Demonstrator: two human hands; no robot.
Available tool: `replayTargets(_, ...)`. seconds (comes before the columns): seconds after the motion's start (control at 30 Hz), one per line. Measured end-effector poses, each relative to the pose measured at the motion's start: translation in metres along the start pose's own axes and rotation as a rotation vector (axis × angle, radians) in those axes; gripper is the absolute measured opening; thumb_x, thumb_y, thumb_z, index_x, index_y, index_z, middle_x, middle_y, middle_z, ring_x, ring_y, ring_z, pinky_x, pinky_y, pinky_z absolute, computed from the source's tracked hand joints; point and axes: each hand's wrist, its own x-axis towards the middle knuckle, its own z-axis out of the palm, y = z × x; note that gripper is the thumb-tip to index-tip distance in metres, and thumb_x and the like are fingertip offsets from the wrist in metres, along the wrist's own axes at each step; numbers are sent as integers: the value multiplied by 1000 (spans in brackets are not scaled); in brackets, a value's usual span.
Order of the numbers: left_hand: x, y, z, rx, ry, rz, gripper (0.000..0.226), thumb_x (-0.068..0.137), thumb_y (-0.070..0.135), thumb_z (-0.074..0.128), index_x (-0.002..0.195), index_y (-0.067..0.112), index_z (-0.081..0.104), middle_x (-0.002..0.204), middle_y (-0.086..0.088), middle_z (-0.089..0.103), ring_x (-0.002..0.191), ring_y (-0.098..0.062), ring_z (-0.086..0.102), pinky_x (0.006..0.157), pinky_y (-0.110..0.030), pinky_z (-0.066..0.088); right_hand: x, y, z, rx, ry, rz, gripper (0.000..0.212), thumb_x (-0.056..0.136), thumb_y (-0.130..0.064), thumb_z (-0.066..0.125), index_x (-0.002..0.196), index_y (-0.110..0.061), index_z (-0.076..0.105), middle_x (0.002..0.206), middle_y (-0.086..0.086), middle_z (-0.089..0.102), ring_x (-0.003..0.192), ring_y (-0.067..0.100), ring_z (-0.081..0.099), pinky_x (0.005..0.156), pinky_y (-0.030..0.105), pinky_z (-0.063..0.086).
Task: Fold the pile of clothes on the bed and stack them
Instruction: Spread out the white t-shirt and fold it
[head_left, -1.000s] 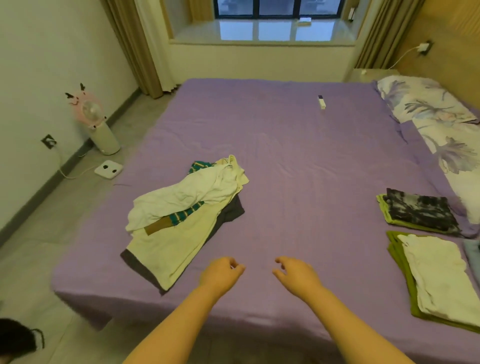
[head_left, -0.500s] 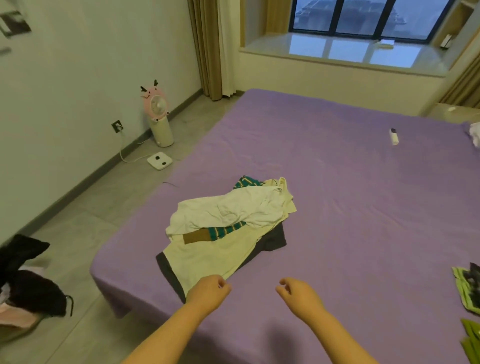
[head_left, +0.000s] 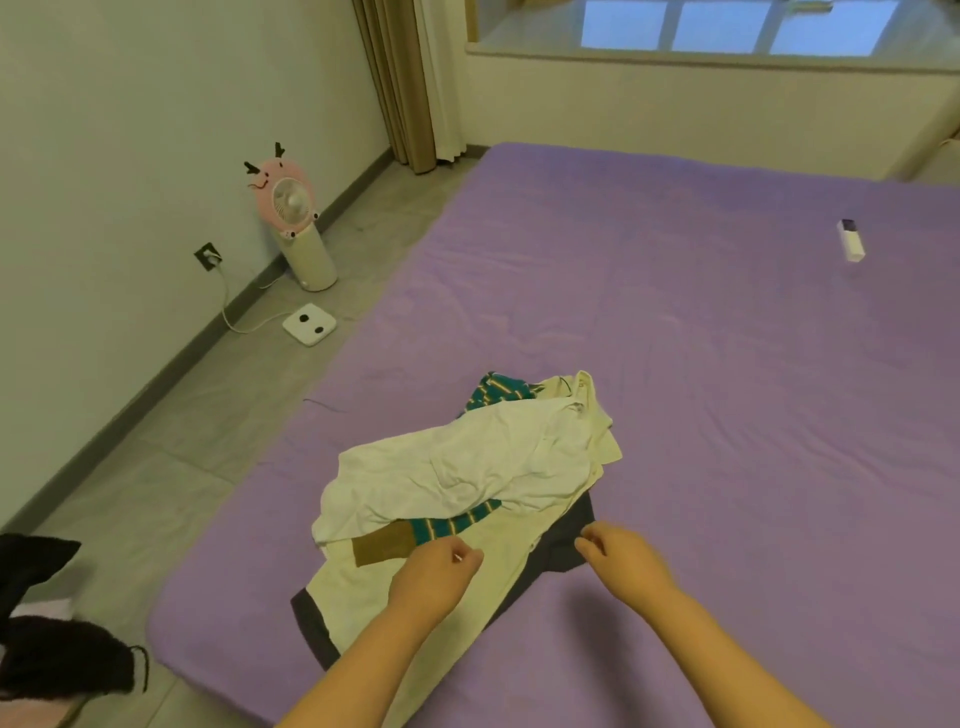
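While both arms reach out over the near edge of the bed (head_left: 727, 415), the pile of clothes (head_left: 462, 483) sits on the purple sheet close to that edge, toward the bed's left side. On top lies a crumpled white shirt (head_left: 467, 467), under it a teal striped garment (head_left: 457, 522) with a brown patch poking out, then a pale yellow shirt (head_left: 467, 582) spread flat, and a dark grey piece (head_left: 566, 545) showing at the bottom edges.

The left hand (head_left: 434, 577) hovers over the yellow shirt, fingers loosely curled, and it grips nothing that I can make out (whether the fingertips brush the cloth, I cannot tell). The right hand (head_left: 623, 564) is over the corner of the dark grey piece, fingers likewise relaxed and half bent, with nothing in its grasp. So the pile lies unfolded, untouched as far as the eye goes.

Farther up the bed, well apart from the clothes, a small white remote (head_left: 851, 240) lies on the sheet. Down on the floor by the wall stands a pink deer-faced fan (head_left: 291, 208) on a cream base, with a white scale (head_left: 309, 325) just beside it and a cord running to a wall socket (head_left: 208, 255). Dark clothing (head_left: 47, 644) is heaped on the floor at the near left.
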Motion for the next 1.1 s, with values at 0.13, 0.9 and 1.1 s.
replayTargets(0.13,66,9,-6,31,-31,47,21,95,40,48,95,25,62,89,10,63,78,-2,55,66,-17,44,49,-1,-1,10,-2,-1,27,99,-34,42,99,-14,61,97,3,62,91,20,60,75,30,47)
replayTargets(0.9,259,8,36,-56,120,-50,6,91,26,61,90,22,57,91,6,59,92,-15,57,79,-21,43,245,16,14,-115,50,45,26,97,-31,42,114,-21,60,107,-1,65,98,17,54,89,30,39)
replayTargets(1.1,232,33,-16,-390,234,-32,7,92,25,61,91,21,54,83,9,57,79,-7,54,64,-13,37,197,-1,-54,364,176,-77,17,94,-26,55,78,-32,58,74,-19,56,72,1,50,62,10,36)
